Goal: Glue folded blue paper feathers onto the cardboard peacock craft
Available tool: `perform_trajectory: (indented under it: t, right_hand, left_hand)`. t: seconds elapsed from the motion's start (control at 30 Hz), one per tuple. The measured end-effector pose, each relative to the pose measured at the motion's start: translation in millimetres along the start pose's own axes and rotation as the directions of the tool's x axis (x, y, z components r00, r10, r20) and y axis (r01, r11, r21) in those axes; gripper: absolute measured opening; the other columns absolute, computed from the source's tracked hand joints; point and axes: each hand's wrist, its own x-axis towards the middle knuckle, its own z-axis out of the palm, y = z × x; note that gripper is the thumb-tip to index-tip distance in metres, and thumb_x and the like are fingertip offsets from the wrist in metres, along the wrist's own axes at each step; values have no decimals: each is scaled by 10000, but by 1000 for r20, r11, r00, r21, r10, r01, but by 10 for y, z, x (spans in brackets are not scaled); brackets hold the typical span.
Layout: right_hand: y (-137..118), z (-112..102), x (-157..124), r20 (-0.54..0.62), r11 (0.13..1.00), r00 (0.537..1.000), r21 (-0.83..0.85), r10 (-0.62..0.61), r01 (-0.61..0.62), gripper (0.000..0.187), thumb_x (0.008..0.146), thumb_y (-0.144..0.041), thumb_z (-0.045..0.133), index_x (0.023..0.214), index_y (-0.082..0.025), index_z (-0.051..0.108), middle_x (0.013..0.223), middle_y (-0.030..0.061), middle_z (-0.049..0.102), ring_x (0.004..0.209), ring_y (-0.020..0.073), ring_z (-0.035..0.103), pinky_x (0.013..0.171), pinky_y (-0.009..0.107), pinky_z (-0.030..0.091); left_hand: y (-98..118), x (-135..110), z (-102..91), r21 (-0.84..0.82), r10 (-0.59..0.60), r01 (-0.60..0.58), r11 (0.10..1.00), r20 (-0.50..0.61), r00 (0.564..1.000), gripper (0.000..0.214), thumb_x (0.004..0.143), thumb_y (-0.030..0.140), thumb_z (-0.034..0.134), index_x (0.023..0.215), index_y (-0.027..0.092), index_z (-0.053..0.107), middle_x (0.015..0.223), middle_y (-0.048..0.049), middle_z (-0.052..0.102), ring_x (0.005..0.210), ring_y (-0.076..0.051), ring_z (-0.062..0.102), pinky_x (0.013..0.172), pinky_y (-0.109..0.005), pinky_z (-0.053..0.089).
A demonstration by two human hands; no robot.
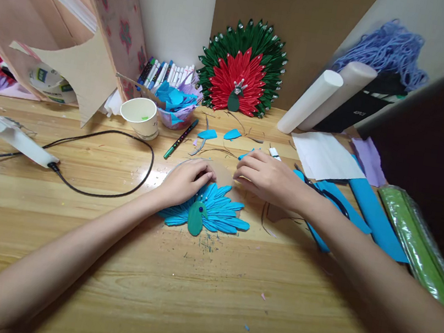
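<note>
A paper peacock lies flat on the table, with blue crepe paper feathers fanned over a round cardboard base and a green body with a dark blue eye. My left hand rests over its upper left side, fingers curled and thumb in close, holding the base. Just to the right, my right hand hovers with fingers slightly bent and apart. A blue paper piece shows just beyond its fingertips; whether they touch is unclear. Two more blue paper pieces lie behind the base.
A finished red and green peacock stands at the back. A paper cup, a bowl of paper scraps and a marker sit left of it. A white glue gun trails its cord. Scissors lie among blue paper at right.
</note>
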Motion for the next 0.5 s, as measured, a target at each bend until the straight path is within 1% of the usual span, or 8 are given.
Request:
perform_trajectory:
  t: [0.07, 0.13, 0.27, 0.33, 0.4, 0.47, 0.5]
  right_hand:
    - [-36, -28, -104, 10, 995, 995, 13, 99, -99, 254, 908, -169, 395, 817, -139, 630, 818, 106, 611, 810, 212, 467, 652, 317, 396]
    - [-111, -38, -192, 36, 985, 986, 48, 163, -165, 255, 902, -161, 394, 824, -140, 636, 823, 109, 606, 801, 214, 462, 648, 320, 394]
    - [-336, -40, -248, 78, 940, 958, 185, 276, -286, 233, 913, -207, 405, 955, -174, 632, 898, 97, 585, 844, 208, 469, 687, 319, 407]
    - [-436, -39, -224, 98, 933, 956, 209, 278, -293, 229, 910, -216, 418, 1004, -197, 625, 909, 92, 575, 867, 210, 474, 699, 320, 410]
    - [-498, -44, -195, 108, 945, 964, 197, 243, -260, 228, 903, -219, 429, 1014, -200, 627, 899, 93, 568, 879, 219, 475, 705, 326, 413]
    - [-515, -60, -182, 107, 947, 965, 193, 242, -258, 235, 906, -235, 421, 1016, -193, 625, 906, 98, 564, 886, 225, 477, 712, 335, 418]
    - [-509, -69, -185, 98, 939, 960, 204, 261, -276, 245, 912, -243, 409, 1028, -190, 618, 922, 101, 563, 893, 226, 478, 721, 340, 422]
  left_hand:
    - [25, -16, -21, -4, 6, -6, 1000, 3, 1000, 218, 891, 282, 399, 841, 164, 575, 873, -49, 608, 852, -183, 555, 775, -322, 442]
    - [65, -48, -35, 11, 20, -20, 1000, -17, 1000, 204, 890, 285, 406, 868, 165, 570, 886, -53, 592, 859, -185, 546, 778, -329, 442]
    - [164, -173, -30, 126, 44, -27, 992, -138, 989, 172, 884, 253, 419, 958, 176, 554, 989, -73, 549, 966, -203, 512, 853, -358, 419]
    - [204, -271, -33, 186, 58, -21, 982, -195, 979, 180, 886, 242, 412, 996, 181, 540, 1037, -83, 532, 1026, -214, 488, 901, -379, 395]
    - [234, -397, -52, 217, 68, -17, 976, -233, 970, 196, 885, 258, 416, 1034, 183, 519, 1083, -92, 514, 1064, -222, 471, 931, -392, 379]
    - [256, -542, -84, 236, 91, -37, 971, -221, 971, 276, 864, 313, 461, 1111, 189, 478, 1156, -108, 477, 1115, -237, 442, 955, -406, 368]
    - [266, -615, -99, 251, 117, -68, 966, -189, 975, 372, 836, 357, 506, 1164, 193, 445, 1204, -119, 448, 1149, -251, 416, 970, -419, 358]
